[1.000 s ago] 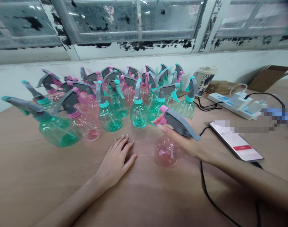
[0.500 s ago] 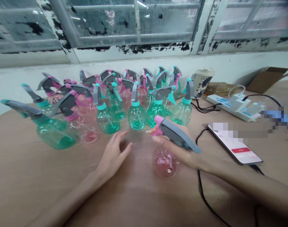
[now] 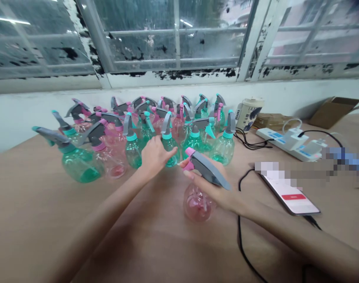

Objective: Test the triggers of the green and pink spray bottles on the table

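Observation:
My right hand (image 3: 210, 188) is wrapped round the neck of a pink spray bottle (image 3: 197, 208) with a grey and pink trigger head. The bottle is upright at the front of the group. My left hand (image 3: 155, 155) reaches among the front green bottles, thumb stretched out to the right and apart from the fingers. Its fingertips are partly hidden behind the hand. Just left of it stands a green spray bottle (image 3: 133, 152); another green spray bottle (image 3: 171, 151) is partly behind its thumb. I cannot tell whether it touches either.
Several more pink and green spray bottles (image 3: 81, 165) crowd toward the wall. At the right are a paper cup (image 3: 251, 112), a power strip (image 3: 285, 143), a phone (image 3: 288, 192) and a cardboard box (image 3: 334, 112). A black cable (image 3: 240, 236) runs along the table beside my right arm.
My left hand has moved forward and to the right, up to the front green bottles. My right hand keeps hold of the pink bottle. The view has tilted up slightly.

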Motion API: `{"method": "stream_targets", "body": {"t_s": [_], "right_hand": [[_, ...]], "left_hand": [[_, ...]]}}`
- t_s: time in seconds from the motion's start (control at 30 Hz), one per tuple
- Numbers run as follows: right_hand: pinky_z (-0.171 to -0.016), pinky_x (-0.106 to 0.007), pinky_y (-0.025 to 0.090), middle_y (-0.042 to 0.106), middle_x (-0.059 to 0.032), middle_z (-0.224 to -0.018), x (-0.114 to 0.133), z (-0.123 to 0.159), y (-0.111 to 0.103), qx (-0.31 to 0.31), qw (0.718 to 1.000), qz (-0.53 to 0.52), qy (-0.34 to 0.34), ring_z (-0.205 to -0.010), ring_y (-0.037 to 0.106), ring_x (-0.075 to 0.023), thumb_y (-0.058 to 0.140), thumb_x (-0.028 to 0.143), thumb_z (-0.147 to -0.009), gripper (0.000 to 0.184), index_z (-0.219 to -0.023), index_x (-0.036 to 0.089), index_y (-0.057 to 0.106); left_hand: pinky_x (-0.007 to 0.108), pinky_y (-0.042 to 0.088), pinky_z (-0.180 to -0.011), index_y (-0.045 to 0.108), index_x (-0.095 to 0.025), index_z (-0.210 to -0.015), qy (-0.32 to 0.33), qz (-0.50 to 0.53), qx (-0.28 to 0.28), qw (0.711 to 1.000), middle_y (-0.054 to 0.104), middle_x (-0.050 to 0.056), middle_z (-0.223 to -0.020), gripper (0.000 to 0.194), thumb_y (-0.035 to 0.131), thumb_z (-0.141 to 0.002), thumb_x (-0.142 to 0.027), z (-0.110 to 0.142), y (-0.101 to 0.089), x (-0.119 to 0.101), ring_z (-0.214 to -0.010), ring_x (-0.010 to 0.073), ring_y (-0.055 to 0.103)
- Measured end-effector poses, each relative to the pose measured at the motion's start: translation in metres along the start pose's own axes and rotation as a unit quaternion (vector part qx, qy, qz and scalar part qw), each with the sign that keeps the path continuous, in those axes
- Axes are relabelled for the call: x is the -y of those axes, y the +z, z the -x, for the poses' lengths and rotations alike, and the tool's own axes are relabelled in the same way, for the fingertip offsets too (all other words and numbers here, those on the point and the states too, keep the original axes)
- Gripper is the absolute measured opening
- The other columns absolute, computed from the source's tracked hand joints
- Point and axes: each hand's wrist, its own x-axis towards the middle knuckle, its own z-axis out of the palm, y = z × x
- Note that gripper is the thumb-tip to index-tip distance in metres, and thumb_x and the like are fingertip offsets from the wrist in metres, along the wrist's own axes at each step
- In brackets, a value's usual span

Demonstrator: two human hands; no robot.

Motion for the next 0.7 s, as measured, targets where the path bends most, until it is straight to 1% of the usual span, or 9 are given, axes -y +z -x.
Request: {"method": "stream_targets", "body": {"t_s": [0.13, 0.2, 0.27, 0.37, 0.43, 0.5, 0.53, 0.6, 0.7], "right_hand": [[-0.081, -0.035, 0.052, 0.069, -0.0037, -0.095, -0.001, -0.003, -0.003, -0.005, 1.0, 0.006, 0.004, -0.093, 0.065, -0.02, 0.06, 0.031, -0.086, 0.012, -0.093, 0.021, 0.06], [-0.08, -0.035, 0.052, 0.069, -0.0044, -0.097, -0.002, -0.004, -0.005, -0.008, 1.0, 0.017, -0.002, -0.093, 0.065, -0.0202, 0.06, 0.032, -0.087, 0.012, -0.09, 0.021, 0.06], [-0.08, -0.034, 0.052, 0.069, -0.0046, -0.097, -0.003, -0.004, -0.008, -0.011, 0.999, 0.041, -0.014, -0.092, 0.065, -0.02, 0.059, 0.032, -0.087, 0.012, -0.09, 0.021, 0.06], [-0.079, -0.033, 0.052, 0.069, -0.0042, -0.095, -0.002, 0.001, -0.02, -0.024, 0.996, 0.085, -0.022, -0.088, 0.066, -0.0188, 0.059, 0.031, -0.088, 0.012, -0.094, 0.021, 0.061], [-0.079, -0.033, 0.053, 0.069, -0.0041, -0.095, -0.001, 0.005, -0.031, -0.041, 0.994, 0.101, -0.013, -0.086, 0.066, -0.0185, 0.059, 0.03, -0.087, 0.013, -0.097, 0.021, 0.061], [-0.081, -0.034, 0.054, 0.069, -0.004, -0.096, -0.001, 0.01, -0.043, -0.061, 0.992, 0.113, -0.001, -0.089, 0.067, -0.0193, 0.061, 0.031, -0.087, 0.017, -0.102, 0.022, 0.06], [-0.082, -0.035, 0.054, 0.069, -0.004, -0.098, -0.002, 0.012, -0.049, -0.067, 0.99, 0.121, 0.003, -0.09, 0.066, -0.0201, 0.062, 0.033, -0.086, 0.021, -0.105, 0.023, 0.06], [-0.08, -0.037, 0.055, 0.069, -0.0035, -0.096, -0.007, 0.017, -0.057, -0.073, 0.987, 0.143, 0.011, -0.089, 0.066, -0.0214, 0.067, 0.039, -0.082, 0.032, -0.11, 0.025, 0.06], [-0.069, -0.038, 0.057, 0.068, -0.0017, -0.084, -0.017, 0.023, -0.061, -0.041, 0.985, 0.166, 0.034, -0.074, 0.066, -0.0212, 0.072, 0.046, -0.076, 0.05, -0.12, 0.027, 0.056]], "left_hand": [[0.044, 0.052, -0.081, 0.059, -0.012, -0.108, -0.008, -0.033, 0.003, 0.999, 0.067, 0.019, -0.109, 0.048, 0.061, -0.084, -0.054, 0.008, -0.01, 0.012, -0.104, 0.0382, 0.063], [0.045, 0.053, -0.08, 0.058, -0.012, -0.113, 0.001, -0.049, 0.002, 0.999, 0.066, 0.018, -0.112, 0.053, 0.059, -0.085, -0.057, 0.016, -0.016, 0.019, -0.102, 0.0382, 0.064], [0.044, 0.053, -0.079, 0.055, -0.013, -0.121, 0.015, -0.065, -0.026, 0.997, 0.063, 0.018, -0.118, 0.056, 0.06, -0.085, -0.056, 0.029, -0.023, 0.023, -0.105, 0.0379, 0.062], [0.038, 0.054, -0.074, 0.051, -0.015, -0.128, 0.055, -0.078, -0.091, 0.991, 0.062, 0.015, -0.119, 0.05, 0.057, -0.09, -0.048, 0.053, -0.031, 0.022, -0.109, 0.0334, 0.06], [0.032, 0.053, -0.071, 0.055, -0.018, -0.121, 0.1, -0.057, -0.086, 0.99, 0.065, 0.01, -0.109, 0.037, 0.051, -0.094, -0.043, 0.065, -0.03, 0.013, -0.101, 0.0277, 0.064], [0.031, 0.053, -0.072, 0.058, -0.019, -0.114, 0.136, -0.019, -0.052, 0.989, 0.066, 0.008, -0.103, 0.031, 0.051, -0.094, -0.041, 0.065, -0.023, -0.002, -0.095, 0.0246, 0.066], [0.032, 0.053, -0.074, 0.058, -0.018, -0.115, 0.144, 0.001, -0.036, 0.989, 0.066, 0.009, -0.104, 0.034, 0.053, -0.093, -0.042, 0.061, -0.016, -0.011, -0.095, 0.0248, 0.066], [0.037, 0.052, -0.082, 0.05, -0.012, -0.127, 0.143, 0.035, -0.026, 0.989, 0.062, 0.014, -0.116, 0.052, 0.058, -0.089, -0.046, 0.045, 0.002, -0.031, -0.105, 0.0285, 0.062], [0.043, 0.047, -0.092, 0.034, -0.002, -0.139, 0.124, 0.054, -0.035, 0.99, 0.057, 0.022, -0.126, 0.083, 0.065, -0.081, -0.053, 0.014, 0.03, -0.055, -0.117, 0.0341, 0.055]]}}
